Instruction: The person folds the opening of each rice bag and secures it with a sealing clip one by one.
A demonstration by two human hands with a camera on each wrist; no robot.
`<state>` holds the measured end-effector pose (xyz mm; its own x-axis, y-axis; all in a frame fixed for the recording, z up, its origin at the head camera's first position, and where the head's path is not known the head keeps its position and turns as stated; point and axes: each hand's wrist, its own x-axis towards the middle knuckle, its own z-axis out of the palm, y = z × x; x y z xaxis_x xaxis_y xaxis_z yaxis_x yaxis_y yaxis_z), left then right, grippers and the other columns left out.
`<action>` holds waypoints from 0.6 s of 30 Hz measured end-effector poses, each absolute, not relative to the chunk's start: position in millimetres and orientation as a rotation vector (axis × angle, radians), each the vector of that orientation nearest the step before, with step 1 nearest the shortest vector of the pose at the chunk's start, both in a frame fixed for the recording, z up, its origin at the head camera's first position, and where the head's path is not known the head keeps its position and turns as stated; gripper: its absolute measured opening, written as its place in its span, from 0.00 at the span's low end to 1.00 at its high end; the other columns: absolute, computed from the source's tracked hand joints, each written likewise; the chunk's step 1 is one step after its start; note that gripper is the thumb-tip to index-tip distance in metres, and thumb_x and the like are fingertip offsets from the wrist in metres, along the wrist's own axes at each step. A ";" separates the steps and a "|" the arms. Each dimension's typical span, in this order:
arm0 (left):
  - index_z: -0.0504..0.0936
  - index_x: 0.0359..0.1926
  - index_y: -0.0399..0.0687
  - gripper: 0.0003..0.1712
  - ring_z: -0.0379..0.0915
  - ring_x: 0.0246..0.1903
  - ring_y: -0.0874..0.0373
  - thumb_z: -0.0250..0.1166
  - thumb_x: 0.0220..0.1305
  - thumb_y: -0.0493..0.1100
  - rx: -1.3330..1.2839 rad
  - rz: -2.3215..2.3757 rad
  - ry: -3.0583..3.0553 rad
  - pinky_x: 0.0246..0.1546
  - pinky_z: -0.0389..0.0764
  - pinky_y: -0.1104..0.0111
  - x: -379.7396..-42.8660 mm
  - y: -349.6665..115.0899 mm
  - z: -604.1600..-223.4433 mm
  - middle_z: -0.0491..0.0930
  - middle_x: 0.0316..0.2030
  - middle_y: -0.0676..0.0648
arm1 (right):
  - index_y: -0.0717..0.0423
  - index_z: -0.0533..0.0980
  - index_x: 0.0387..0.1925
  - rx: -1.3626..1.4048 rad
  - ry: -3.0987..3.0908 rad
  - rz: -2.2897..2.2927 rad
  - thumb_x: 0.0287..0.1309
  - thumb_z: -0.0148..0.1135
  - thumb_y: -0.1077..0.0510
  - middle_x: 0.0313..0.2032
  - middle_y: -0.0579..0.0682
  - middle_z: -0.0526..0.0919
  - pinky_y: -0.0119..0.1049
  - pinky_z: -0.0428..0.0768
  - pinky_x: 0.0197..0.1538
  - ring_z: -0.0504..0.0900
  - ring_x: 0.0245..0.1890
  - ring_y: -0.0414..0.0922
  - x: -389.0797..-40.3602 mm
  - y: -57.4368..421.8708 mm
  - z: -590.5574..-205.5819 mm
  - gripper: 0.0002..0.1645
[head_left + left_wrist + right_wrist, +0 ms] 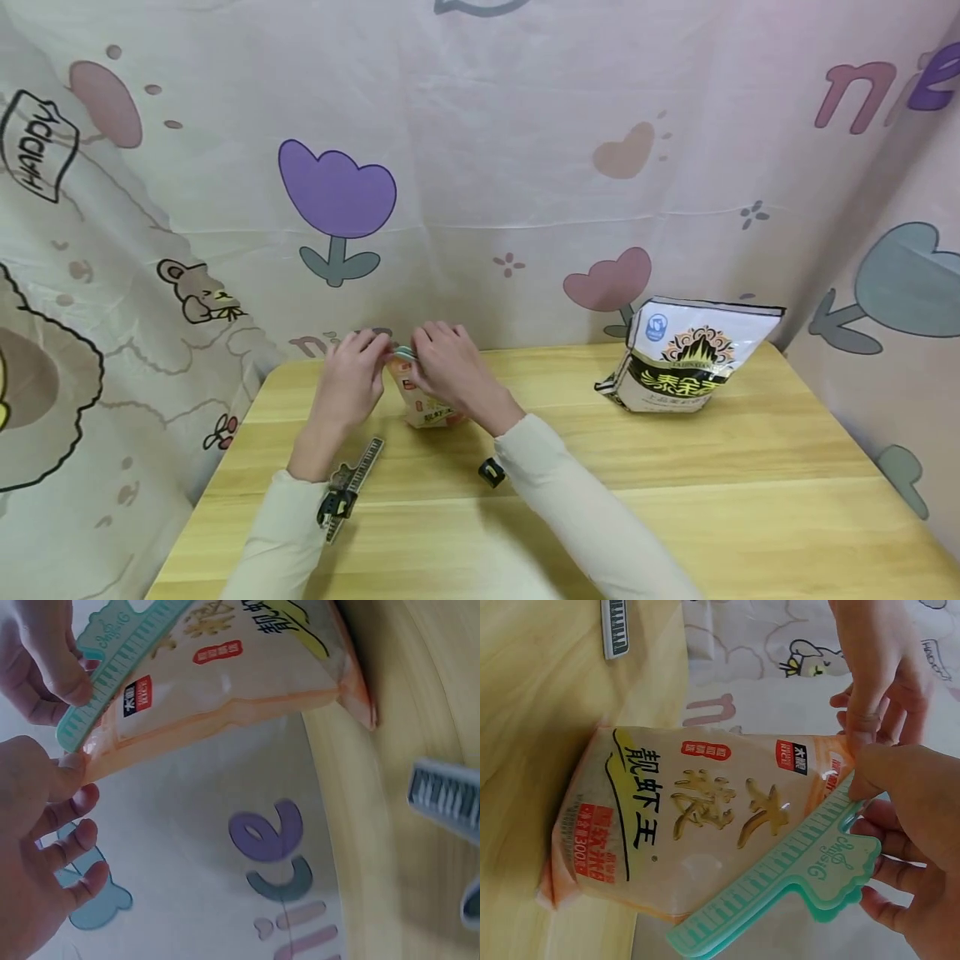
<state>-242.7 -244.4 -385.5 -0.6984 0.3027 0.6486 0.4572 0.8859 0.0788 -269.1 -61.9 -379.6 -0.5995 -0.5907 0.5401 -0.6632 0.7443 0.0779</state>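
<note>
Bag (pixel 652 825) stands far left-of-centre on the worktop (pixel 750 483); the left hand (pixel 351 373) pinches its top corner, the right hand (pixel 453 367) grips the clip (pixel 772 871) along its top. Clipping seems the step in hand; next calls for a firm squeeze.

Light wood-grain bench (pixel 712 492), its rear edge near pale printed cloth backdrop (pixel 487 150). On cloth: purple tulip (pixel 337 196), small brown bear (pixel 197 293), peach heart (pixel 625 152), word "HAPPY" at far left. White bag (pixel 678 362) with black band and ornate emblem stands at bench's right rear. Grey keyboard-patterned clip (pixel 366 467) lies diagonally, front left.
</note>
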 end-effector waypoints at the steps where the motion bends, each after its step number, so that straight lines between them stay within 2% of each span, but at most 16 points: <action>1: 0.77 0.38 0.47 0.05 0.68 0.33 0.48 0.63 0.61 0.36 -0.540 -0.304 -2.389 0.32 0.67 0.54 -244.2 -248.5 -385.7 0.76 0.35 0.48 | 0.49 0.70 0.35 0.948 -2.398 0.179 0.58 0.54 0.49 0.32 0.42 0.71 0.35 0.71 0.41 0.71 0.34 0.40 -271.2 -66.1 -379.6 0.09; 10: 0.78 0.40 0.45 0.07 0.70 0.35 0.47 0.63 0.59 0.35 -0.515 -0.270 -2.376 0.32 0.66 0.53 -256.7 -275.3 -385.6 0.78 0.37 0.46 | 0.52 0.72 0.43 0.954 -2.451 0.173 0.59 0.54 0.46 0.38 0.43 0.74 0.38 0.72 0.45 0.73 0.40 0.40 -286.5 -94.8 -379.8 0.17; 18: 0.77 0.36 0.46 0.05 0.69 0.34 0.47 0.62 0.60 0.34 -0.481 -0.270 -2.370 0.32 0.66 0.51 -259.4 -296.6 -384.4 0.76 0.34 0.46 | 0.50 0.72 0.40 0.942 -2.448 0.155 0.59 0.54 0.46 0.36 0.42 0.74 0.37 0.72 0.46 0.73 0.40 0.40 -293.0 -122.2 -380.3 0.13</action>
